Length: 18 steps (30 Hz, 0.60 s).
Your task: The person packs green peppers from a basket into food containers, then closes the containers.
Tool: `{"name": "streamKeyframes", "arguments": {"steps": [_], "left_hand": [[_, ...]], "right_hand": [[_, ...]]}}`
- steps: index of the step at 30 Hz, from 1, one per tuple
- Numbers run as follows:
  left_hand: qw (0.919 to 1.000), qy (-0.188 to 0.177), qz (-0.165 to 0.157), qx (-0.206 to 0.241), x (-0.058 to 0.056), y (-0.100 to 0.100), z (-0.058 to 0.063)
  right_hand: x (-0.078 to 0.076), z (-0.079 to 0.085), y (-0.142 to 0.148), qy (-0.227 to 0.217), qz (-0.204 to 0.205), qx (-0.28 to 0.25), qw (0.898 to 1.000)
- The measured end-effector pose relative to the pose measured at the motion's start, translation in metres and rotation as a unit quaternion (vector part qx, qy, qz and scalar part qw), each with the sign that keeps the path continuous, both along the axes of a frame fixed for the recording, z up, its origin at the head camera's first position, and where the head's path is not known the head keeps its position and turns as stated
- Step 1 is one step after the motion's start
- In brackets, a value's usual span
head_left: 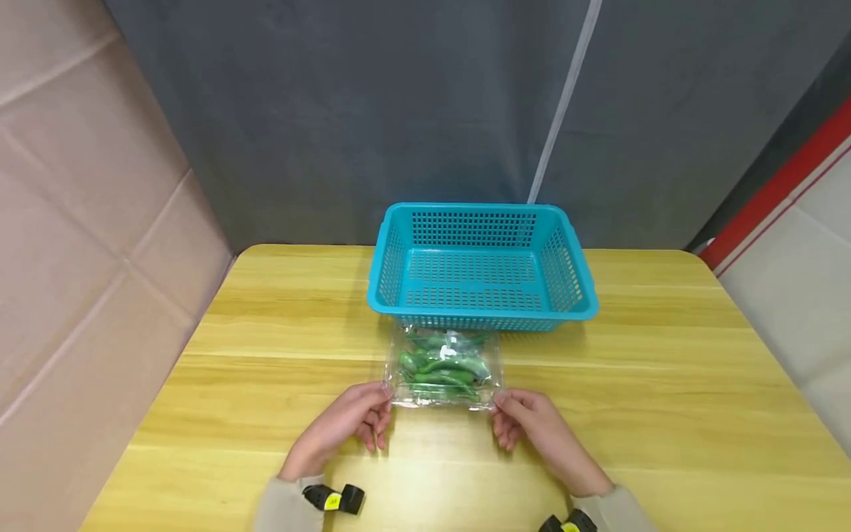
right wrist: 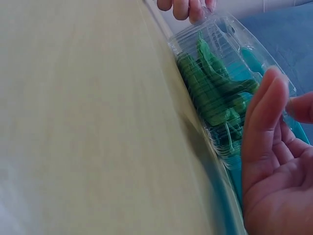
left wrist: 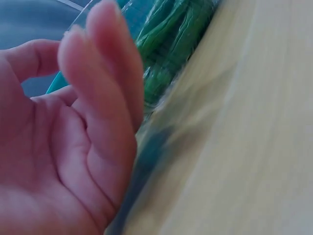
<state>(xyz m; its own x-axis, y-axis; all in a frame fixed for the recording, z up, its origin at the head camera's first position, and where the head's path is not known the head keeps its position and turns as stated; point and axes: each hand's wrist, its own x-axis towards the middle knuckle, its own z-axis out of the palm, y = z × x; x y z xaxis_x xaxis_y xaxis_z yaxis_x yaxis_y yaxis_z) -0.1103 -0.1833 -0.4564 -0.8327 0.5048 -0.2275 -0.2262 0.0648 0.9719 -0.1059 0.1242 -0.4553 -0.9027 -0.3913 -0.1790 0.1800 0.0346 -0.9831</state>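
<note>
A clear plastic clamshell box [head_left: 435,404] with several green peppers [head_left: 447,366] inside is just in front of the blue basket. My left hand [head_left: 349,420] pinches its near left corner between thumb and fingers. At the near right corner, my right hand [head_left: 537,425] pinches the rim the same way. In the right wrist view the box's ridged side and the peppers [right wrist: 210,90] show, with the left fingers at the far end. The left wrist view has the left hand [left wrist: 68,142] covering part of the box.
A blue perforated plastic basket [head_left: 482,314] stands at the back of the wooden table [head_left: 266,355], right behind the box. Grey cloth [head_left: 346,118] hangs beyond the table's back edge. Pale padded panels [head_left: 100,222] flank the left side.
</note>
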Motion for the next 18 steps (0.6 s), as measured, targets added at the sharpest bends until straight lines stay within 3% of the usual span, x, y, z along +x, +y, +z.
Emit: {"name": "streamKeyframes", "arguments": {"steps": [10,18], "left_hand": [[0.9987,0.033,-0.007,0.039,-0.0008,0.0001,-0.0062],[0.9993,0.010,0.022,0.027,-0.0008,0.0028,-0.0056]], "right_hand": [[0.0009,0.0009,0.0007,0.004,0.006,0.010,1.000],[-0.0016,-0.0022,0.0021,0.006,0.015,0.002,1.000]]}}
